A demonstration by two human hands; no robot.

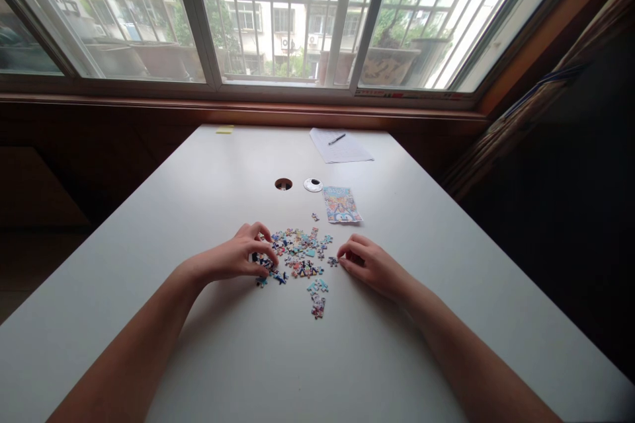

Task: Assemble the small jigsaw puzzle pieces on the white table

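Note:
Many small jigsaw puzzle pieces point(296, 246) lie in a loose, colourful heap on the white table point(238, 357). My left hand point(243, 252) reaches over the heap's left side, fingers curved and apart, above dark puzzle pieces point(268, 263). Some of those are hidden under its fingers. On the right, my right hand point(364, 263) has its thumb and fingertips pinched together at the edge of a small puzzle piece point(332, 262). Nearer to me lies a short strip of pieces point(318, 307), with light blue pieces point(317, 285) just above it. One piece point(315, 217) sits apart beyond the heap.
A printed picture card point(342, 204) lies behind the heap. Further back are a round cable hole point(283, 184), a round silvery cover point(313, 185), papers point(342, 151) with a pen point(337, 139) and a yellow note point(225, 129). A barred window point(282, 13) stands beyond the table.

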